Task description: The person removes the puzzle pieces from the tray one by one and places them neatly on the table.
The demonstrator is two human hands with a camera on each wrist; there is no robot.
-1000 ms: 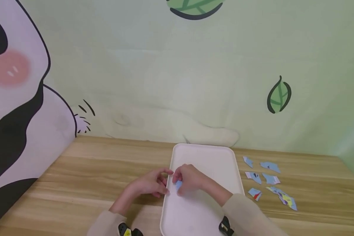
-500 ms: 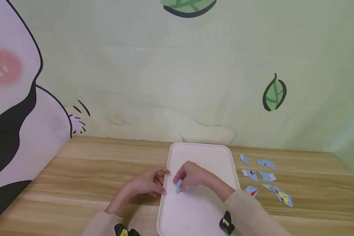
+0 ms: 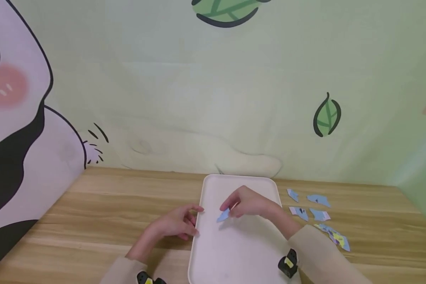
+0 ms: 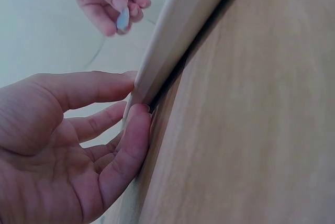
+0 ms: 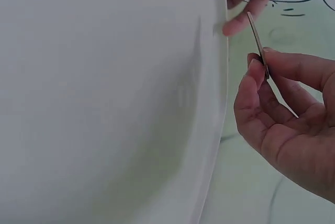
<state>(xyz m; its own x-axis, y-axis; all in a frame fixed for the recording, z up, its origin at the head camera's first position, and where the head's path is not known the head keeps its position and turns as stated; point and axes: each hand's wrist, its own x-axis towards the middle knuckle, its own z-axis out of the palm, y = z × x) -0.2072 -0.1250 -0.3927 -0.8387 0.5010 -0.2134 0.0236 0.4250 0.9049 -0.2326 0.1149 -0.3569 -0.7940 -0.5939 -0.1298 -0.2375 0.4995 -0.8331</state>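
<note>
My right hand (image 3: 248, 202) pinches a thin blue puzzle piece (image 3: 223, 215) between thumb and fingertips, above the left half of the white tray (image 3: 241, 252). Seen edge-on in the right wrist view, the piece (image 5: 256, 38) is a flat, narrow strip tilted upward, clear of the tray surface. My left hand (image 3: 177, 221) rests at the tray's left side, thumb and finger spread apart with their tips touching the outer rim (image 4: 172, 41). In the left wrist view those fingers (image 4: 125, 156) are bent against the tray's edge, and the other hand with the piece (image 4: 123, 20) appears beyond.
Several blue printed puzzle pieces (image 3: 318, 200) lie on the wooden table (image 3: 376, 221) right of the tray. One long piece (image 3: 335, 238) shows yellow patches; my right sleeve (image 3: 326, 256) is close in front of it. A green wall (image 3: 198, 98) with painted leaves stands behind.
My right hand has lifted from the tray's left part and moved right and up with the blue piece. The sleeve now covers the red-marked piece. My left hand stays at the rim.
</note>
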